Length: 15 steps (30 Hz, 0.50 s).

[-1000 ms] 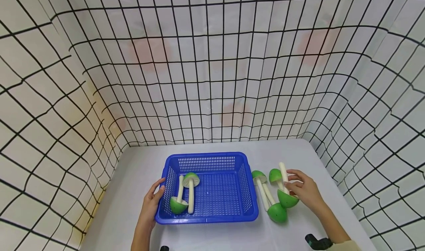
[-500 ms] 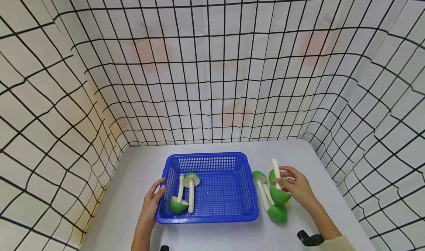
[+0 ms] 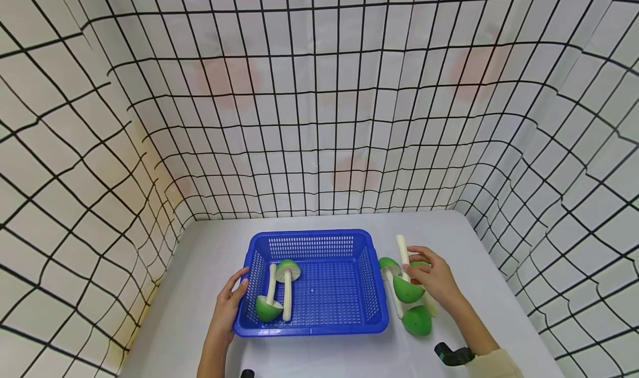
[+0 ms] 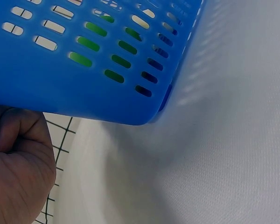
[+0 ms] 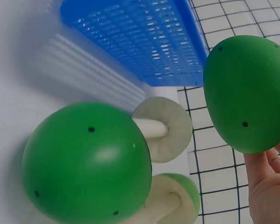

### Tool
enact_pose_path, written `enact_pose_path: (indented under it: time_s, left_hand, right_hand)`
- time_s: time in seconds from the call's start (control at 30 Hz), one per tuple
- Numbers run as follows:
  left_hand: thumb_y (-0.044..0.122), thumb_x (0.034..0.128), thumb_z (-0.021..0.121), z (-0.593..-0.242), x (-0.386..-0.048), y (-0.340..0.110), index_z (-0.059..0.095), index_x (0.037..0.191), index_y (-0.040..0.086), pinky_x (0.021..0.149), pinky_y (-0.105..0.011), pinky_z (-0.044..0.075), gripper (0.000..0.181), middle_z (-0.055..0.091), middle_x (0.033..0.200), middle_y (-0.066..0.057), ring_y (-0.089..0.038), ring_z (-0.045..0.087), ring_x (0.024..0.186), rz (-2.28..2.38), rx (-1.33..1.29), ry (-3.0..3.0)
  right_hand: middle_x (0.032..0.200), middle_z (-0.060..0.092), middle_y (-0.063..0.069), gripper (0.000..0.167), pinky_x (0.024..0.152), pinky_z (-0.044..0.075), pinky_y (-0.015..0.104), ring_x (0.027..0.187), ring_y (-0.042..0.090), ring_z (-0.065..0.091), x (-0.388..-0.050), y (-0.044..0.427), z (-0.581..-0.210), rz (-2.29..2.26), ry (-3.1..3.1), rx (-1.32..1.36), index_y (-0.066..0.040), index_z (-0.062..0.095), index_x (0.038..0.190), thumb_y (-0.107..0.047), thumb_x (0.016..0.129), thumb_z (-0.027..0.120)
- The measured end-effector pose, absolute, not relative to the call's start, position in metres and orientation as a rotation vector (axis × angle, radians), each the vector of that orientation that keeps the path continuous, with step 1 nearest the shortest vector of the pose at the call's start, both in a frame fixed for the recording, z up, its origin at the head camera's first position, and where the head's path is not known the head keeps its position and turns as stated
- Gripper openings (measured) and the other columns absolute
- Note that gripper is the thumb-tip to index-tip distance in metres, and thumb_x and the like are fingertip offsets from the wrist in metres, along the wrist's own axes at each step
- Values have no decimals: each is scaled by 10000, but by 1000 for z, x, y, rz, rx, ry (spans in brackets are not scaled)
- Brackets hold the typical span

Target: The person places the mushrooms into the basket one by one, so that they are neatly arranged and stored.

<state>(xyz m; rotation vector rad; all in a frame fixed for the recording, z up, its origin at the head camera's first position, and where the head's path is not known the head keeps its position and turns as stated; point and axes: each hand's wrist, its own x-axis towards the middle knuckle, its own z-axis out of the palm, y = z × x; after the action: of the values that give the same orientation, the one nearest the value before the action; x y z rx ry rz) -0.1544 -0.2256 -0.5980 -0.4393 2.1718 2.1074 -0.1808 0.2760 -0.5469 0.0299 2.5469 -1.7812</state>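
Observation:
My right hand (image 3: 435,277) pinches the white stem of a toy mushroom (image 3: 408,291), holding it upright with its green cap down, to the right of the basket. In the right wrist view that mushroom's cap (image 5: 246,93) hides most of the fingers. Below it other mushrooms lie on the table: one with a dark-dotted green cap (image 3: 416,321), another against the basket (image 3: 389,265), and one partly behind my hand. At the left, my left hand (image 3: 228,305) grips the rim of the blue plastic basket (image 3: 309,331); its curled fingers show in the left wrist view.
Inside the basket, two mushrooms lie at the left, one cap down (image 3: 268,310) and one with its cap at the back (image 3: 288,271). White walls with a black grid (image 3: 329,117) enclose the white table (image 3: 209,245) on the back and sides.
My right hand has carried the upright mushroom leftward toward the basket, over the mushrooms on the table. The left hand and the basket have stayed in place.

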Motion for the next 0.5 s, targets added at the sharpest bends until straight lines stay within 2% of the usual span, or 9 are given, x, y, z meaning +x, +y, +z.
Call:
enact_pose_path:
  time_s: [0.17,0.5]
  left_hand:
    - [483,1050,545,-598,-154,-226,445,1557,282,863,-291,567,554,471,1546,-166,-238,628,1129,2104,-438,2178]
    - [477,1050,547,-597,-154,-225,449,1557,276,887,-303,564,554,457,1565,-158,-246,617,1160,2100,-448,2186]
  right_hand:
    - [1206,635,176,532,697,608,298,872,124,730,-182,268,-543,-1782,2548,24,-88,522,1446,-206,972,732]
    - [1265,614,208,570,706,605,296,861,79,706,-188,250,-541,-1833,2474,14,-95,497,1476,-183,966,736]
